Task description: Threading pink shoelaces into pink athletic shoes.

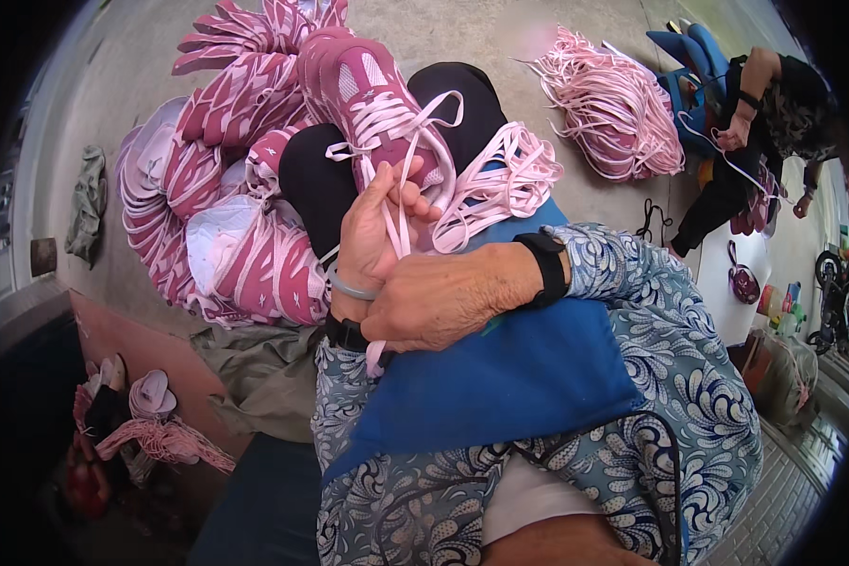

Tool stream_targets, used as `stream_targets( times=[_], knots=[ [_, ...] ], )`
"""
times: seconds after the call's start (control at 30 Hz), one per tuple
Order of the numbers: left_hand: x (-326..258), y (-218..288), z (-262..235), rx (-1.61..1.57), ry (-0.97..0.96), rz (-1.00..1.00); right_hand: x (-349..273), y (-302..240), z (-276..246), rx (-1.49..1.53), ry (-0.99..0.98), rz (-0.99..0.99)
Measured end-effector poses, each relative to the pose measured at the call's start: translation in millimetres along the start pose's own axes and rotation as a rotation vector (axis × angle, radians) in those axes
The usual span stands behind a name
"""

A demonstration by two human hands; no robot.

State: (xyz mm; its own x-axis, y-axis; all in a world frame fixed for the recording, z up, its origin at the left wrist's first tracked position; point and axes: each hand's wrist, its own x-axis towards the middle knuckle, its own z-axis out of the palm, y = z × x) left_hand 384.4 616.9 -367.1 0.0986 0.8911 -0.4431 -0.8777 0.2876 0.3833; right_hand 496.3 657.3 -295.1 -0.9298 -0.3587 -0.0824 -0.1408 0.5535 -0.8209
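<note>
A pink and white sneaker [373, 94] rests on my black-clad knees, its sole edge toward the right. White-pink laces run through its eyelets, and loose ends stick out at both sides. Just below its tongue, my left hand [373, 222] closes its fingers around strands of shoelace [401, 226]. My right hand [434, 297] crosses over my left wrist in a closed fist, and a lace end hangs below it. A heap of pale pink laces [505, 184] lies on my lap over the blue apron [500, 377], to the right of the shoe.
Stacked pink shoe uppers [245, 113] crowd the left and far left. A large bundle of laces [613, 108] lies on the floor at the far right. Beyond it, another person [764, 104] handles a lace. More shoes and laces [165, 439] are at the lower left.
</note>
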Motion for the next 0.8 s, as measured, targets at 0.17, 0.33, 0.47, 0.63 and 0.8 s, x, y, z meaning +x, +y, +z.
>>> stream_targets(
  times=[0.17, 0.33, 0.47, 0.63, 0.8],
  knots=[
    [-14, 0, -10, 0.223, 0.113, 0.082, -29, 16, -3, 0.224, 0.437, -0.113],
    [-44, -1, -2, 0.468, 0.04, 0.085, -54, 32, -5, 0.517, 0.781, 0.298],
    [-60, 0, 27, 0.995, -0.02, 0.195, -54, 42, -6, 0.949, 0.758, 0.669],
    [-47, -20, 42, 1.303, -0.429, 0.255, -33, 60, 5, 1.522, 0.674, 0.317],
    [-49, 14, 13, 1.14, 0.093, 0.193, -37, 68, 3, 1.268, 0.739, 0.386]
  ],
)
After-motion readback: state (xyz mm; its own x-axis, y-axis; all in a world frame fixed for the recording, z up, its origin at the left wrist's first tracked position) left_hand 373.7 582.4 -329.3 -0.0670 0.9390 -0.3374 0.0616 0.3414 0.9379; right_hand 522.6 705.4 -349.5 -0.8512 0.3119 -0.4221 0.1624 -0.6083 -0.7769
